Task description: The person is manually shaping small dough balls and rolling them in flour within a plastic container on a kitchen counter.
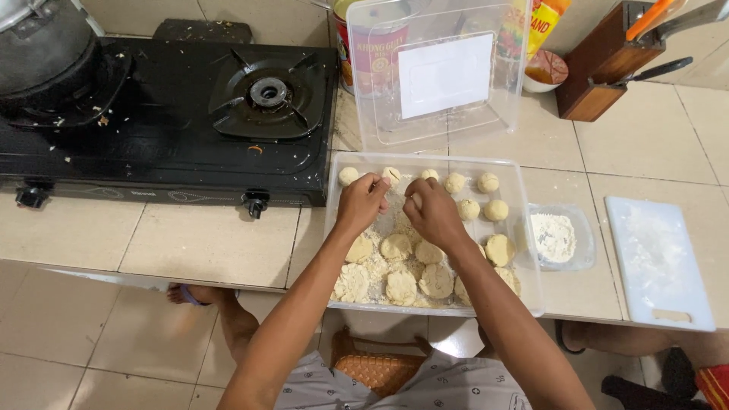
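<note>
One clear tray (524,228) containing seven small dough balls (468,209) and about eight flattened patties (401,287); one lid (440,76), one flour tub (558,237), one cutting board (659,262), one two-burner stove (167,114).

Pale round dough pieces (401,287), some balls, some flattened, lie in a clear plastic tray (524,228) on the counter.

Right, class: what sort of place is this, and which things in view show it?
Most likely a home kitchen: a black gas stove on a tiled counter, a knife block, and a clear tub of dough pieces.
</note>
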